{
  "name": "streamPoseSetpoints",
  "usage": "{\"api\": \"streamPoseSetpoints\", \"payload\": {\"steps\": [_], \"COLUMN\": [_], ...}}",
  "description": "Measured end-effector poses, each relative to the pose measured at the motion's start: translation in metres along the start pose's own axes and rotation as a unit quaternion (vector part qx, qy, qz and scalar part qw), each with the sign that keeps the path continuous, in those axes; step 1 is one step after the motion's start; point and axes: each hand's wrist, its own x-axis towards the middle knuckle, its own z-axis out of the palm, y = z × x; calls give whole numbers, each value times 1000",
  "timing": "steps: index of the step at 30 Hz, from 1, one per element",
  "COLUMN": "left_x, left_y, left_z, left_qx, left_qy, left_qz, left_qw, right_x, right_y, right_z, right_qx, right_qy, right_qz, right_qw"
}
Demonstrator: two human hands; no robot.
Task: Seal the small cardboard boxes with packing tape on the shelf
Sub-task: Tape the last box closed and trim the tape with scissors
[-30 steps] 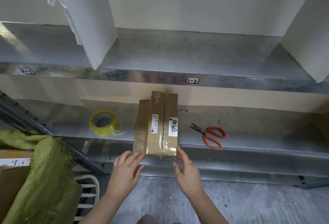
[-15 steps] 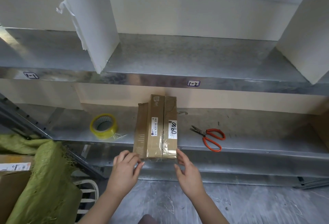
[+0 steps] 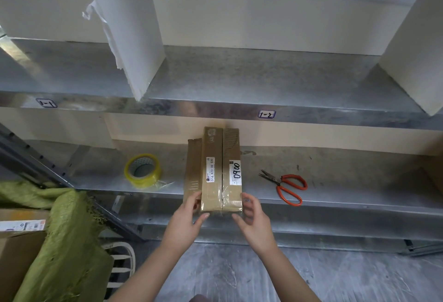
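A long brown cardboard box [image 3: 213,169] with white labels lies on the lower metal shelf [image 3: 335,181], its near end over the shelf's front edge. Clear tape wraps that near end. My left hand [image 3: 185,220] touches the box's near left corner, fingers curled against it. My right hand [image 3: 254,217] touches the near right corner with fingers bent. A yellow roll of packing tape [image 3: 142,169] rests on the shelf to the left, a loose tape end trailing toward the box. Red-handled scissors [image 3: 286,187] lie to the right.
An upper metal shelf [image 3: 239,107] labelled 1-2 carries white boards. A green cloth [image 3: 64,241] drapes over a cardboard carton [image 3: 16,249] at lower left, by a white chair [image 3: 122,263]. Grey floor lies below.
Both hands have moved up and inward from just below the box to its near corners. The box, tape roll and scissors have stayed in place.
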Motion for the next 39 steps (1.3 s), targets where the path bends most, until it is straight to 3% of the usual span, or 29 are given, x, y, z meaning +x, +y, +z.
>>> {"api": "streamPoseSetpoints", "payload": {"steps": [6,17,22,28,31,33,36,39], "left_x": [12,27,21,12,12,13,17,22], "left_y": [2,-1,-7,26,46,56,61,60], "left_z": [7,18,0,-27,-31,-34,-42,-51], "left_qx": [60,69,-17,-196,-208,-206,-290,-370], "left_qy": [-22,12,-16,11,17,27,0,-40], "left_qz": [43,14,26,42,58,56,28,2], "left_qw": [997,997,999,980,976,977,957,928], "right_x": [10,23,20,2,-1,-1,1,8], "right_y": [-4,-13,-13,-45,-65,-74,-83,-86], "right_z": [12,19,6,-9,-15,-21,-30,-39], "right_qx": [-40,-81,-26,80,85,98,144,246], "right_qy": [34,26,-7,66,96,82,21,-14], "right_qz": [-18,-24,-31,-85,-114,-129,-116,-42], "right_qw": [998,996,999,991,985,983,982,968]}}
